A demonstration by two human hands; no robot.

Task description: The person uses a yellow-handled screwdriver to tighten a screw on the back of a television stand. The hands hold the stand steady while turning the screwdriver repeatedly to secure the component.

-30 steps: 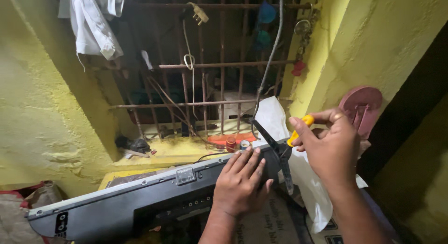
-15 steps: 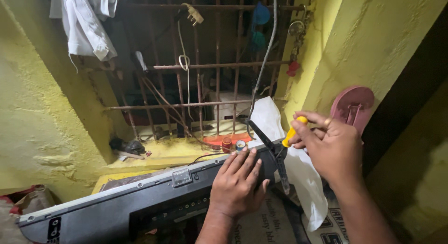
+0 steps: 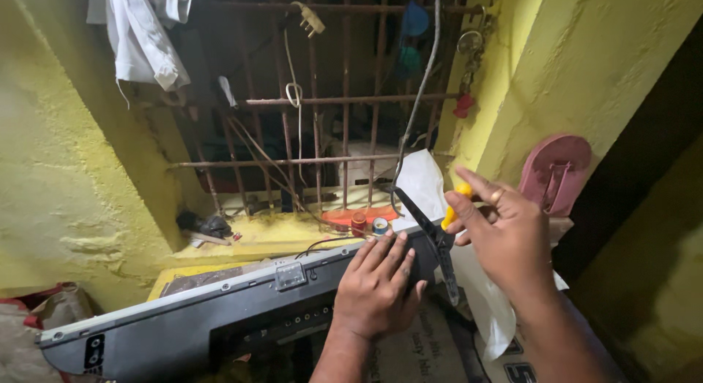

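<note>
Nearby, barred window [image 3: 322,112], white cloth [image 3: 143,35], pink disc [image 3: 556,170]

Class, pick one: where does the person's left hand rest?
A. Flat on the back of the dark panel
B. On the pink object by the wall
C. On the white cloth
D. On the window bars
A: the left hand lies palm-down on the dark panel.

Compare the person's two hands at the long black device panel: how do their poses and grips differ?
The left hand lies flat, fingers spread, pressing on the long black device panel; the right hand is raised at the panel's end. The left hand holds nothing, while the right hand's fingers curl round a yellow-handled screwdriver. Both are bare and work at the same end of the panel.
</note>
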